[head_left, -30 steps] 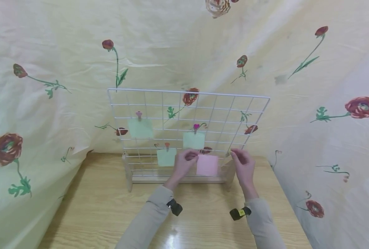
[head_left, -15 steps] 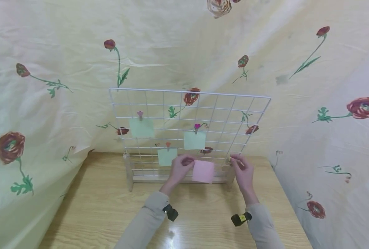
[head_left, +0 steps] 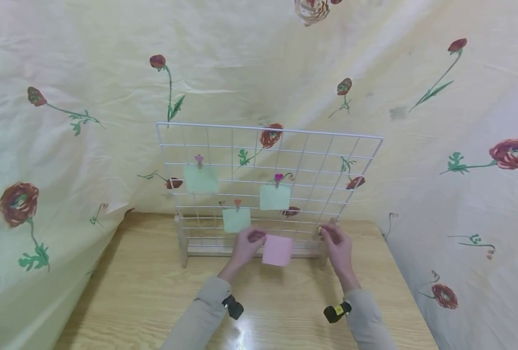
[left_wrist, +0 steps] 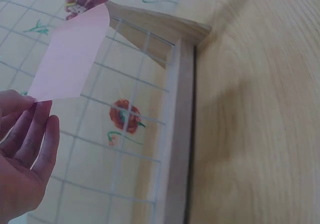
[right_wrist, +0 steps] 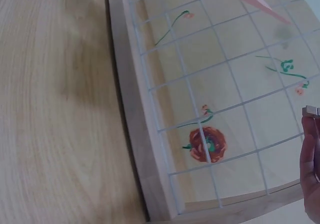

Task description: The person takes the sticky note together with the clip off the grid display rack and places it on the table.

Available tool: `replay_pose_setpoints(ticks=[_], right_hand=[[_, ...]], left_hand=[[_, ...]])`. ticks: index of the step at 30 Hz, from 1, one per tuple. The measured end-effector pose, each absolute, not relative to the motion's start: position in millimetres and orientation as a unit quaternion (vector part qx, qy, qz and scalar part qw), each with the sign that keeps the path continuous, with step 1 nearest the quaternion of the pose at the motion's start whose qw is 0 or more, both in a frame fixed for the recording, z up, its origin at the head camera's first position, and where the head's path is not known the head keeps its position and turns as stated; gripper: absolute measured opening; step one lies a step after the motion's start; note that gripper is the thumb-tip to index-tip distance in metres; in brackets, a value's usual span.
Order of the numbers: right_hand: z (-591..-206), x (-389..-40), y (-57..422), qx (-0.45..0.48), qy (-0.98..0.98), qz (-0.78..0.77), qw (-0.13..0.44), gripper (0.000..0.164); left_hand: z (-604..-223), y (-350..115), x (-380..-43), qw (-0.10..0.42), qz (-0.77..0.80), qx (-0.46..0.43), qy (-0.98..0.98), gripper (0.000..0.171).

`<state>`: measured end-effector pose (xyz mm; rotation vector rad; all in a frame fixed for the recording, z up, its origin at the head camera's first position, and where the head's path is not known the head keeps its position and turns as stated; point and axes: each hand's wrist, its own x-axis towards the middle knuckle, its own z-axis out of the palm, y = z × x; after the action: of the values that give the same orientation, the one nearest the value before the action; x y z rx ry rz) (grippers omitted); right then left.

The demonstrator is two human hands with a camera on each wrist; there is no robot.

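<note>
My left hand (head_left: 246, 245) pinches a pink square of paper (head_left: 277, 251) by its upper left corner, in front of the wire grid rack (head_left: 224, 251). In the left wrist view the thumb and fingertips meet at one corner of the paper, and the rest hangs out flat. To the right, near the rack's right foot, my right hand (head_left: 338, 245) pinches a small wooden clothespin (left_wrist: 76, 8) with a yellow part; its wooden ends (right_wrist: 310, 112) show in the right wrist view. The paper and the clothespin are apart.
Three pale green papers hang on the grid: upper left (head_left: 200, 179), centre (head_left: 275, 197) and lower middle (head_left: 236, 220). Each has a heart-topped clip, such as the magenta one (head_left: 278, 178). A wooden table (head_left: 141, 291) lies below, with flowered cloth (head_left: 241, 58) behind and at both sides.
My left hand has moved down and left, bringing the pink paper lower, away from the centre green paper. My right hand has come down slightly, still holding the clothespin.
</note>
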<state>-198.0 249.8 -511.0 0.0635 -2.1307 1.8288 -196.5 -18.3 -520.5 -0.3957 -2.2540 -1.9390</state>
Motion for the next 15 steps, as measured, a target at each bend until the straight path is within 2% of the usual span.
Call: replay_pose_setpoints(ticks=[15], right_hand=[[-532, -195, 251, 0.043, -0.756, 0.638, 0.142, 0.023]], left_hand=[[-548, -45, -184, 0.05, -0.641, -0.094, -0.76, 0.016]])
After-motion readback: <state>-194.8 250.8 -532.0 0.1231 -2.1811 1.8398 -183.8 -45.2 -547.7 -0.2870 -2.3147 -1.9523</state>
